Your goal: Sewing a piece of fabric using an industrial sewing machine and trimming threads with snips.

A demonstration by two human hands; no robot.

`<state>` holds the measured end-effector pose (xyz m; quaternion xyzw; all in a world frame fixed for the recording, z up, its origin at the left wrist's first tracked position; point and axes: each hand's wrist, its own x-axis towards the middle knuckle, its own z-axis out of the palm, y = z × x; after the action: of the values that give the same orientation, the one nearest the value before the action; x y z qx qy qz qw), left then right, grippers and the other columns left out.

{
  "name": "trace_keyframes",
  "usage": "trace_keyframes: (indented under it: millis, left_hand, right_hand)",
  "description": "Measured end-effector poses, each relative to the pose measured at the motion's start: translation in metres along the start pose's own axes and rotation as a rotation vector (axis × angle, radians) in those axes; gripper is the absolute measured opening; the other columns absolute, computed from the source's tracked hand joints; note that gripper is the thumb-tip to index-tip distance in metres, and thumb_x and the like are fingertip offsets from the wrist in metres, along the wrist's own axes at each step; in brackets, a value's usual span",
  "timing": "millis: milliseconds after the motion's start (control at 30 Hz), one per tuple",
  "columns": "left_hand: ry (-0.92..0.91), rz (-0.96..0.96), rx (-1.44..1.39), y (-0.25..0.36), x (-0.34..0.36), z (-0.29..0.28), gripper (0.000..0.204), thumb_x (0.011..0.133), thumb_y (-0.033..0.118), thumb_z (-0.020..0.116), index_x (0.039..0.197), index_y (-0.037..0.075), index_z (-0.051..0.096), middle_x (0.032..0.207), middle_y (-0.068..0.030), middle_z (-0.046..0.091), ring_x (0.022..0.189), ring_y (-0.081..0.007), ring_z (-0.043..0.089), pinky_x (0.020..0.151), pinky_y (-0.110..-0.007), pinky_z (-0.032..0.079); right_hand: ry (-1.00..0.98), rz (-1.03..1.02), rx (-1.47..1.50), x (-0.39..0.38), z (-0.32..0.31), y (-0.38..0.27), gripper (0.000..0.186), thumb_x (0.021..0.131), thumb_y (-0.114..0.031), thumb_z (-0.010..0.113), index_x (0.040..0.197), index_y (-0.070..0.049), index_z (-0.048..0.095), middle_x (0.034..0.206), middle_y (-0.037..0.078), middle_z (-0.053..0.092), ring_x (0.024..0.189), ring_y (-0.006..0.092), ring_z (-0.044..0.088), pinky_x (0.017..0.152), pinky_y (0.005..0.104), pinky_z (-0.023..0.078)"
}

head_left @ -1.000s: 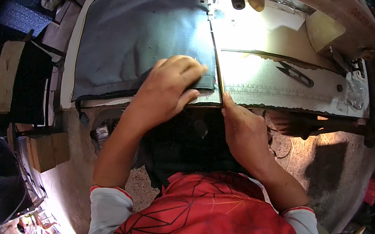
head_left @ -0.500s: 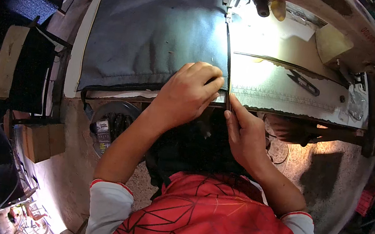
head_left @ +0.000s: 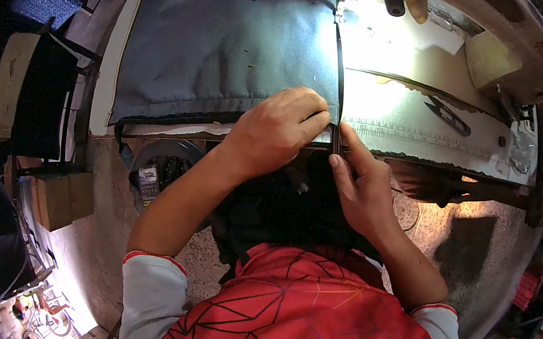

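A blue-grey fabric panel (head_left: 219,44) lies on the sewing machine table, a dark strip (head_left: 341,47) running along its right edge up to the machine's needle area. My left hand (head_left: 277,129) rests on the panel's near right corner, fingers curled and pinching the fabric edge. Beside it, my right hand (head_left: 361,185) grips the loose near end of the dark strip between thumb and forefinger, at the table's front edge. The fingertips of my left hand are partly hidden.
On the right of the table are thread snips (head_left: 449,116), a printed ruler scale (head_left: 415,138) and a small clear plastic bag (head_left: 519,152). The sewing machine's arm (head_left: 526,39) spans the far right. Below the table's left part sits a dark round tub (head_left: 170,148).
The whole view has shifted slightly. Both hands keep nearly the same hold, the right forefinger now a little closer to the panel's corner.
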<state>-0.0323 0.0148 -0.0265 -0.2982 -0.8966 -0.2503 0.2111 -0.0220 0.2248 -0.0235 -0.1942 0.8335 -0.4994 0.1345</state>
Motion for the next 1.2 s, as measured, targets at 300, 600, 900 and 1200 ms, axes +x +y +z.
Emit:
trace_keyframes:
  millis: [300,600,900,1200]
  left_hand:
    - [-0.054,0.056,-0.03,-0.002,0.004,-0.003,0.023,0.078,0.006,0.063,0.1,-0.002,0.065,0.103,-0.0141,0.063,0.1,-0.0325,0.064,0.085,-0.042,0.054]
    - [-0.042,0.067,0.006,-0.004,0.003,-0.001,0.025,0.079,0.008,0.06,0.101,-0.002,0.068,0.099,-0.0113,0.062,0.098,-0.0288,0.062,0.086,-0.04,0.053]
    - [-0.112,-0.092,-0.13,-0.001,0.021,-0.016,0.038,0.083,0.005,0.071,0.12,0.004,0.064,0.115,-0.0154,0.064,0.102,-0.034,0.063,0.088,-0.041,0.053]
    - [-0.166,0.103,-0.09,-0.02,0.008,-0.007,0.024,0.082,0.006,0.069,0.103,-0.003,0.065,0.108,-0.0156,0.065,0.1,-0.0336,0.065,0.086,-0.041,0.055]
  right_hand:
    - [-0.069,0.041,-0.019,0.003,-0.005,-0.006,0.055,0.097,-0.006,0.061,0.149,-0.003,0.043,0.076,0.024,0.06,0.065,0.0281,0.061,0.065,0.0354,0.05]
    - [-0.058,-0.176,-0.257,0.003,-0.002,0.004,0.059,0.094,-0.007,0.062,0.149,-0.002,0.04,0.084,0.027,0.063,0.075,0.0465,0.064,0.064,0.0493,0.051]
    - [-0.045,-0.191,-0.481,0.001,0.003,0.006,0.062,0.094,-0.01,0.062,0.152,-0.004,0.039,0.08,0.024,0.063,0.07,0.041,0.064,0.063,0.0511,0.048]
    - [-0.036,-0.054,-0.189,-0.001,0.002,0.002,0.064,0.095,-0.012,0.063,0.152,-0.006,0.034,0.074,0.024,0.062,0.069,0.0433,0.064,0.06,0.0496,0.048]
